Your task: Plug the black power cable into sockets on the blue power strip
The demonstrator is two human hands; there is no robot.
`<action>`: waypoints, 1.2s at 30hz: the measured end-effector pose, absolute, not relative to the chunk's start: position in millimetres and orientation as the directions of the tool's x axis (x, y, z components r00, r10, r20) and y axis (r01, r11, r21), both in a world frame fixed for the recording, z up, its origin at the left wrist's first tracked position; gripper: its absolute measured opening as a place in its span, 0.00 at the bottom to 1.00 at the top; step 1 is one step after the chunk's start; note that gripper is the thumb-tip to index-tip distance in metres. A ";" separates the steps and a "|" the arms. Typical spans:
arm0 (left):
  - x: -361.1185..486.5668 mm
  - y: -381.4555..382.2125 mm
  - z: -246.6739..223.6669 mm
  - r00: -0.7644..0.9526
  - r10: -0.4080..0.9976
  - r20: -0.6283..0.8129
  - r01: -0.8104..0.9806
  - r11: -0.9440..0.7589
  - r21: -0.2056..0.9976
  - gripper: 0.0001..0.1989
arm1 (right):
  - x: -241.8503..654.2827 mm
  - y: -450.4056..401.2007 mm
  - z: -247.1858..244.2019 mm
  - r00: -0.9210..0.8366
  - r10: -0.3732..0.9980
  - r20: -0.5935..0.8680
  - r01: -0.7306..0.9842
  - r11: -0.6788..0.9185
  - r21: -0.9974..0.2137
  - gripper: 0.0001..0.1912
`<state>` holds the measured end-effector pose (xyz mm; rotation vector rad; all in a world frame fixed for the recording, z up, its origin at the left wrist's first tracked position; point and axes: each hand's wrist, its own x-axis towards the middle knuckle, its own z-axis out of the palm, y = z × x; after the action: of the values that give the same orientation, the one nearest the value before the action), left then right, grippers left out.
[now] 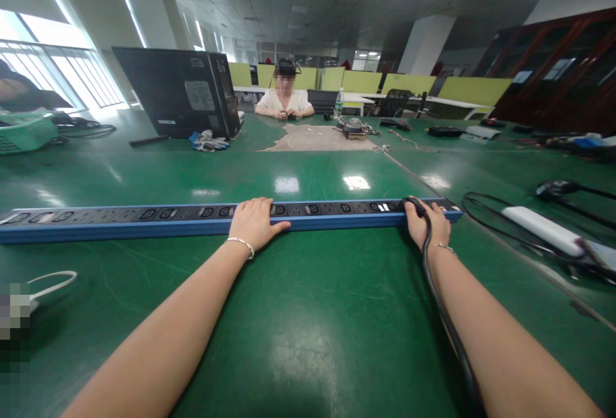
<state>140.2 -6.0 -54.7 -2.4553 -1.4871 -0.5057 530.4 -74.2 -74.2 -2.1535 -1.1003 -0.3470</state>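
Observation:
A long blue power strip (320, 220) with a black face and a row of sockets lies across the green table in front of me. My left hand (253, 222) grips it near the middle, fingers over the far side and thumb along the near edge. Close to the strip's right end, my right hand (436, 222) is closed around a black power plug (414, 206) held against the socket face. I cannot tell whether the plug is fully seated. Its thick black cable (440, 305) runs down toward me along my right forearm.
On the green table (308, 315), a white power strip (543, 228) and black cables lie at right. A black computer case (178, 94) stands back left, by blue-grey gloves (208, 141). A person (285, 98) sits opposite. A green basket (26, 130) is far left.

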 end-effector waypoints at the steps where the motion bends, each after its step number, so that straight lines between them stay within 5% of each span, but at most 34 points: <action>1: 140.2 -6.0 -54.7 0.425 0.810 0.405 0.888 -0.459 -0.015 0.36 | 529.8 -73.9 -74.8 0.609 0.603 0.516 0.789 -0.396 -0.469 0.23; 9: 140.0 -3.6 -55.8 0.428 0.810 0.402 0.889 -0.458 -0.024 0.36 | 533.8 -66.1 -79.6 0.558 0.546 0.625 0.810 -0.196 -0.553 0.19; 15: 140.4 -4.2 -55.8 0.423 0.811 0.405 0.892 -0.451 -0.030 0.36 | 521.0 -66.2 -56.8 0.659 0.215 0.720 0.717 0.109 -0.689 0.23; 20: 140.9 -5.6 -54.1 0.419 0.817 0.396 0.894 -0.448 -0.022 0.35 | 475.8 -64.0 -52.6 0.519 0.478 0.709 0.737 0.170 -0.654 0.20; 25: 140.6 -5.0 -54.3 0.422 0.814 0.400 0.890 -0.456 -0.012 0.35 | 449.1 -55.4 -58.3 0.488 0.653 0.579 0.747 0.030 -0.664 0.21; 36: 139.9 -3.5 -56.8 0.427 0.801 0.420 0.885 -0.465 -0.012 0.36 | 431.7 -53.7 -52.3 0.466 0.696 0.546 0.833 -0.135 -0.537 0.19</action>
<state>139.9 -3.5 -56.8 -2.4496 -1.4756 -0.5295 431.7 -53.7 -52.3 -1.8820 -1.2824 -0.2066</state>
